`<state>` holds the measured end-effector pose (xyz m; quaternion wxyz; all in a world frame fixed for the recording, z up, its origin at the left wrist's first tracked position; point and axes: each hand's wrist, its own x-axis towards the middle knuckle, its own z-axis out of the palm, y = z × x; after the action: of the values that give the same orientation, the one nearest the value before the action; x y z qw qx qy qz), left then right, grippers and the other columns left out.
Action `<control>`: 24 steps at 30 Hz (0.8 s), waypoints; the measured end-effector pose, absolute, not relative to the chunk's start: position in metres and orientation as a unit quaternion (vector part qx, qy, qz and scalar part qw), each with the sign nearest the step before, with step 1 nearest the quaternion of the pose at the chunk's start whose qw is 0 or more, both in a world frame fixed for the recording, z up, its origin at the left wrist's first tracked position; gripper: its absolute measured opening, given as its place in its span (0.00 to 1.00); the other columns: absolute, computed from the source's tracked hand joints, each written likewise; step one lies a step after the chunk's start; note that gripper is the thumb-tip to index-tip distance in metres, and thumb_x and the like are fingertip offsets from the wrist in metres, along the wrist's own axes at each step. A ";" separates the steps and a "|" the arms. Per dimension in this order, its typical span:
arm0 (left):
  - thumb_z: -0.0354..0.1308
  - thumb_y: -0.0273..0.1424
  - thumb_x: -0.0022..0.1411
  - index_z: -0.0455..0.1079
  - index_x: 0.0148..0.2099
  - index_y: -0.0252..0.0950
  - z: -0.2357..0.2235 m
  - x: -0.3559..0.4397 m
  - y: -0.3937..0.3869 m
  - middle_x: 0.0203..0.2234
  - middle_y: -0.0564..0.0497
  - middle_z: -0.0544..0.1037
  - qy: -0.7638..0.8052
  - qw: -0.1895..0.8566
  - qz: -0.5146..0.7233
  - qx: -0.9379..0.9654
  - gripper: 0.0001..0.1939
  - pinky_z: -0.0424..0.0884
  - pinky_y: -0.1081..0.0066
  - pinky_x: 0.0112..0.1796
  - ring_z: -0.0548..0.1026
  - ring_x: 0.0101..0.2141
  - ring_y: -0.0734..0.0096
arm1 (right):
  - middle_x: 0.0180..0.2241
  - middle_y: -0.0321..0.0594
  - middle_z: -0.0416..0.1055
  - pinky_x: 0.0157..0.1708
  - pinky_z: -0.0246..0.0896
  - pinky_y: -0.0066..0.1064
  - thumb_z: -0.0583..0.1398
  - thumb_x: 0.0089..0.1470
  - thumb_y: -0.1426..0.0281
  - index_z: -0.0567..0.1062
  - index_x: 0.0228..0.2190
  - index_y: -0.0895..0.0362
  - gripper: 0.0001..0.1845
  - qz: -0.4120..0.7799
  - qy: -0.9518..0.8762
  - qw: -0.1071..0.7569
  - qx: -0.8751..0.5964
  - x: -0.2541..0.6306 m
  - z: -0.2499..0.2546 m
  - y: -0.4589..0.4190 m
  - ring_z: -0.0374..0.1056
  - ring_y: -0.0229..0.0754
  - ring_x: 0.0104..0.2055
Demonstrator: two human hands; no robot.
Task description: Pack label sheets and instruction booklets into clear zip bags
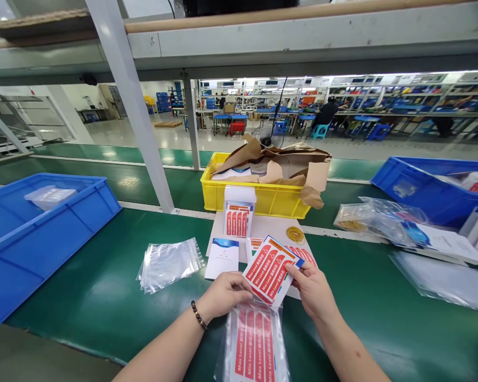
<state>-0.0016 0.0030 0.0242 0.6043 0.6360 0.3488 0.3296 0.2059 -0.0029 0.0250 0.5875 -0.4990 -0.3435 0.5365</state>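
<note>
My left hand (225,293) and my right hand (313,286) both pinch a white sticker sheet (271,270) printed with red "Max Level / Min Level" strips, held tilted just above the green belt (103,297). Below my hands lies a clear plastic bag (255,345) holding another such red sticker sheet. Just beyond my hands lie a white booklet with a blue corner (223,257) and more sticker sheets. A standing pack of red stickers (239,215) is further back.
A yellow bin (263,199) filled with brown paper stands behind. Blue crates sit at the left (40,233) and far right (422,191). A stack of clear zip bags (169,262) lies left of the booklet. Bagged parts and papers (402,223) lie right. A gold round sticker (295,234) is nearby.
</note>
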 end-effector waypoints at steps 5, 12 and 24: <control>0.58 0.30 0.47 0.70 0.26 0.32 0.018 -0.001 0.004 0.26 0.51 0.70 0.352 0.592 0.328 0.647 0.05 0.61 0.74 0.33 0.66 0.29 0.73 | 0.28 0.41 0.75 0.24 0.67 0.32 0.65 0.39 0.65 0.72 0.32 0.59 0.16 0.578 -0.367 0.530 -0.501 0.203 0.028 -0.005 0.70 0.42 0.25; 0.55 0.29 0.50 0.67 0.27 0.33 0.020 -0.002 0.001 0.28 0.52 0.66 0.345 0.565 0.313 0.682 0.04 0.59 0.74 0.33 0.64 0.30 0.74 | 0.29 0.40 0.74 0.30 0.67 0.35 0.66 0.36 0.66 0.70 0.35 0.57 0.20 0.548 -0.380 0.561 -0.490 0.206 0.029 -0.003 0.70 0.44 0.30; 0.55 0.28 0.50 0.68 0.28 0.33 0.019 0.004 0.001 0.30 0.52 0.64 0.377 0.545 0.407 0.628 0.03 0.59 0.73 0.38 0.65 0.33 0.73 | 0.30 0.40 0.70 0.33 0.63 0.34 0.58 0.47 0.63 0.69 0.41 0.55 0.17 0.514 -0.562 0.430 -0.485 0.191 0.027 -0.012 0.67 0.41 0.32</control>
<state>0.0036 0.0011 0.0193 0.5454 0.6284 0.3766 0.4072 0.1909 -0.0118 0.0267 0.4299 -0.4848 -0.5618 0.5143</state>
